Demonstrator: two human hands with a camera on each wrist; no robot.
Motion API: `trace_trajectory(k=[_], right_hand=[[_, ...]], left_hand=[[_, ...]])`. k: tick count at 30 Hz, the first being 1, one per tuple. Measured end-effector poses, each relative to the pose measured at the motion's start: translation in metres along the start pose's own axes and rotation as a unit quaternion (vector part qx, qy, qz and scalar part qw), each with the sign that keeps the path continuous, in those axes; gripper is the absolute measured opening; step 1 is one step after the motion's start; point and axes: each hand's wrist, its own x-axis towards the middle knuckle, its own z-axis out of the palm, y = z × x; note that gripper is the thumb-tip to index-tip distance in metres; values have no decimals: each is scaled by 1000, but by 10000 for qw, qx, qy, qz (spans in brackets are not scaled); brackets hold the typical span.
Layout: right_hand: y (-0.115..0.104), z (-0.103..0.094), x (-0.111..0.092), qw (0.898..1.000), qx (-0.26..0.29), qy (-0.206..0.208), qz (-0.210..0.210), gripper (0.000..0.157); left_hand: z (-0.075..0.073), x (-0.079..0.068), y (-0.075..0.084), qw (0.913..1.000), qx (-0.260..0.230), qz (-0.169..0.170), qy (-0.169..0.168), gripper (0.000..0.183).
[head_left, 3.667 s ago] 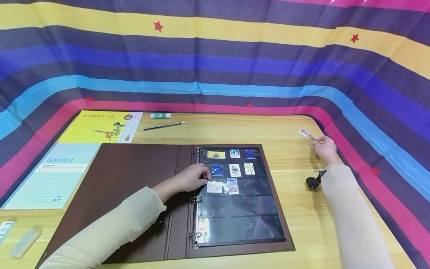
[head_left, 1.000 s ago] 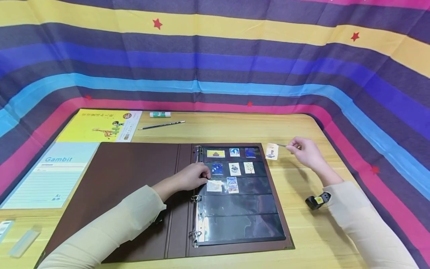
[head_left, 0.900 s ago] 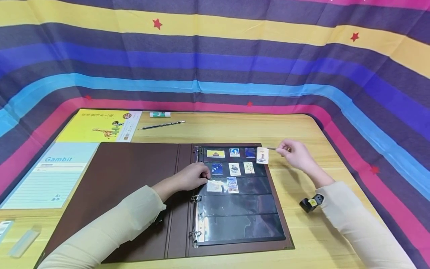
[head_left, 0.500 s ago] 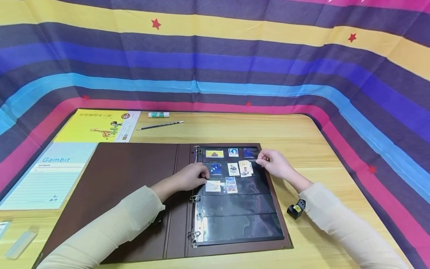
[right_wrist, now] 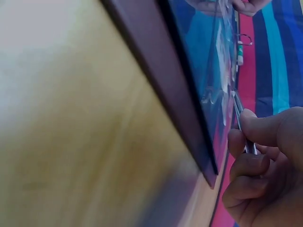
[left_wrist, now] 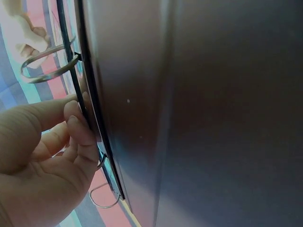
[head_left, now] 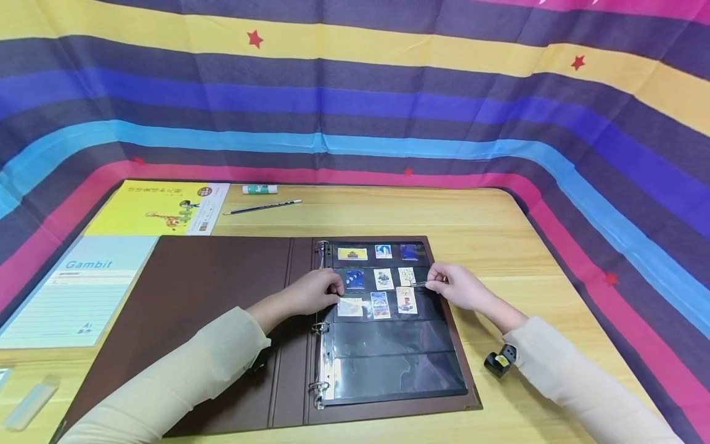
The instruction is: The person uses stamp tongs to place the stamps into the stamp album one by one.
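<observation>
A brown ring-binder stamp album (head_left: pixel 222 277) lies spread on the table, its black stock page (head_left: pixel 396 376) on the right side. My left hand (head_left: pixel 313 291) is at the page's ring side; its thumb and fingertips pinch the page's edge, seen closely in the left wrist view. My right hand (head_left: pixel 457 287) grips metal tweezers (right_wrist: pixel 238 108) between thumb and fingers. Their tips are at the top edge of a cream stamp (head_left: pixel 407 301) with a figure on it, over the third row. Left of it are a purple-blue stamp (head_left: pixel 380 305) and a pale stamp (head_left: pixel 350 307).
Several stamps fill the upper two rows, among them a tree stamp (head_left: pixel 407 275) just above the tweezers. Leftward lie a Gambit notepad (head_left: pixel 83 290), a yellow book (head_left: pixel 150 206) and a translucent case (head_left: pixel 30 404). A pencil (head_left: pixel 263 207) and glue stick (head_left: pixel 259 189) lie behind the album.
My right hand has carried the cream stamp in the tweezers from the table's right side leftward over the page, then down to the third row's right. My left hand has stayed in place.
</observation>
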Motion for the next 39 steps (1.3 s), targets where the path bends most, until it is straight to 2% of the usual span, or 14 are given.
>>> trace_trajectory(k=[6, 16, 26, 28, 31, 35, 39], right_hand=[[-4, 2, 6, 9996, -101, -104, -239, 14], [-6, 6, 7, 9990, -99, -406, -140, 13], [-3, 4, 6, 9990, -2, -431, -120, 11], [0, 2, 7, 9995, 78, -299, -1, 9], [10, -5, 8, 9996, 73, 114, 244, 5], [32, -18, 7, 9953, -29, 580, 771, 7], [51, -29, 2, 9888, -304, 695, 1288, 11]], left_hand=[[2, 2, -2, 10000, -11, 5, -18, 5], [2, 2, 0, 9999, 41, -96, -51, 5], [2, 3, 0, 10000, 37, 44, -27, 5], [3, 3, 0, 10000, 21, 75, -15, 5], [3, 3, 0, 10000, 1, 71, 3, 5], [3, 3, 0, 10000, 10, 54, 19, 5], [3, 2, 0, 10000, 2, 78, 6, 5]])
